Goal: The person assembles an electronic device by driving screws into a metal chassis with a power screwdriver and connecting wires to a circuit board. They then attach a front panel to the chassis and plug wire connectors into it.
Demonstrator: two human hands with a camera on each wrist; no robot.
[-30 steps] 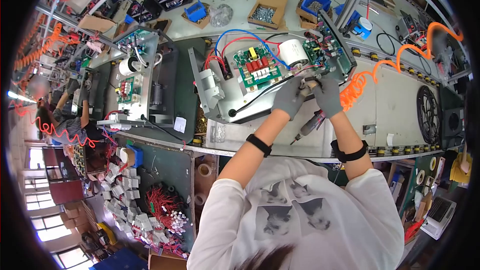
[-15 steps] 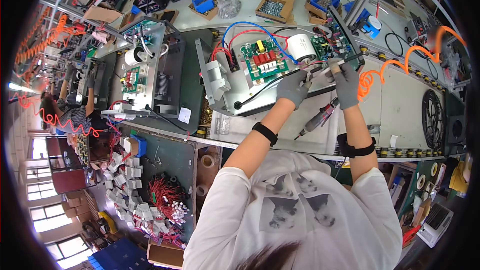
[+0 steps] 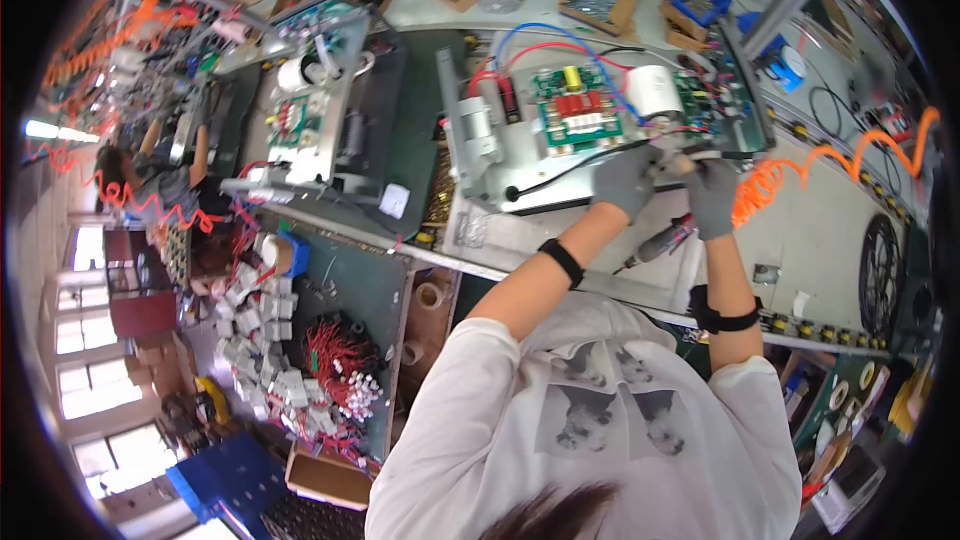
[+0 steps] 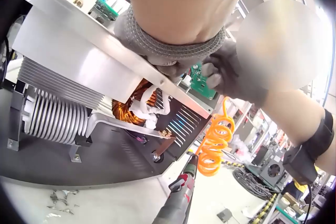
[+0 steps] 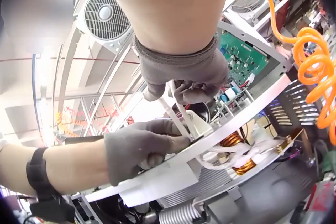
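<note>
Both hands wear grey gloves and work at the right end of an open metal chassis (image 3: 530, 168). It carries a green circuit board (image 3: 550, 125) and a large white capacitor (image 3: 653, 90). My right hand (image 5: 181, 74) pinches white cable (image 5: 177, 120) between thumb and fingers, above the plate's edge. Lower down, my left hand (image 5: 142, 148) grips the cable near the plate, beside a small pale bracket (image 5: 198, 124). In the left wrist view, the left palm hides most of its fingers. Under the plate, copper coils (image 4: 126, 112) and white sleeved leads (image 4: 144, 109) show. A power screwdriver (image 3: 660, 243) lies in front of the chassis.
An orange coiled hose (image 3: 758, 195) hangs right of my right hand. A similar chassis (image 3: 325, 140) stands left. Behind are a cardboard box of screws (image 3: 595, 5) and blue bins (image 3: 700, 2). Coiled black cable (image 3: 880, 280) lies far right.
The head view has shifted, so the bench appears farther right. My hands were close together, drew apart as the right lifted white cable, and are now nearer again, the right hand lower.
</note>
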